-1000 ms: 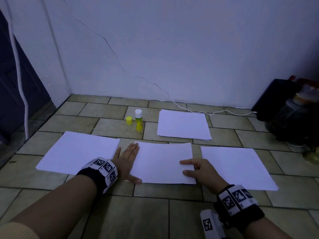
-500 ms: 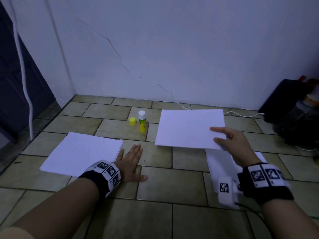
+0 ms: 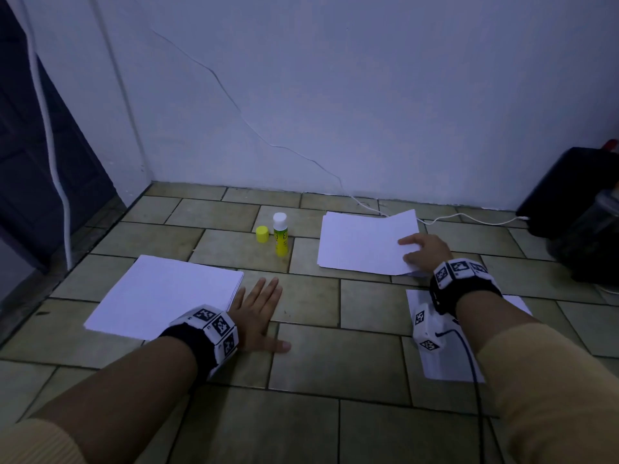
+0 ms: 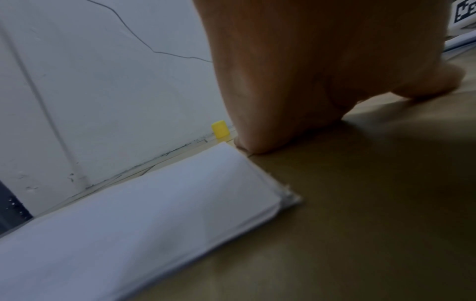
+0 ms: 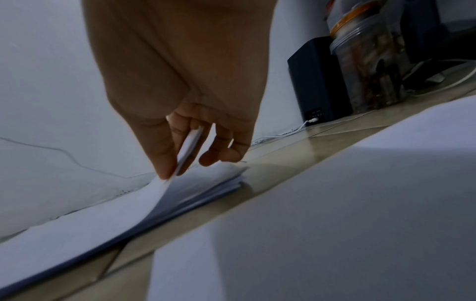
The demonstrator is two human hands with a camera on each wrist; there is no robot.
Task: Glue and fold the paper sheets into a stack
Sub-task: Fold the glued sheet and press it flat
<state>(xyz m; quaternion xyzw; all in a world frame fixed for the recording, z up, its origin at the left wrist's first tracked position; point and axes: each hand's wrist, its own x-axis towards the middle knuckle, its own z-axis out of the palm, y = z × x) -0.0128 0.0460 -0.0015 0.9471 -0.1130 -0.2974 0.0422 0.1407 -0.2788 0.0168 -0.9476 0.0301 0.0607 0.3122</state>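
Right hand point(image 3: 423, 254) pinches the top sheet point(image 3: 365, 241) at its right corner over the far stack point(image 5: 206, 183); left hand point(image 3: 258, 313) lies flat, fingers straight, on the floor point(image 3: 335, 363)

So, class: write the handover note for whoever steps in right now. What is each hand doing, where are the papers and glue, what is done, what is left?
Left hand: flat on the floor tiles, holding nothing, beside the left paper pile.
Right hand: pinching the right edge of the top sheet on the far stack; that edge is not yet flat.
Glue stick: upright and uncapped, with its yellow cap beside it.
Another sheet lies under the right forearm.
Done: a sheet brought to the far stack.
Left: release it, then probably glue and fold the remaining sheets.
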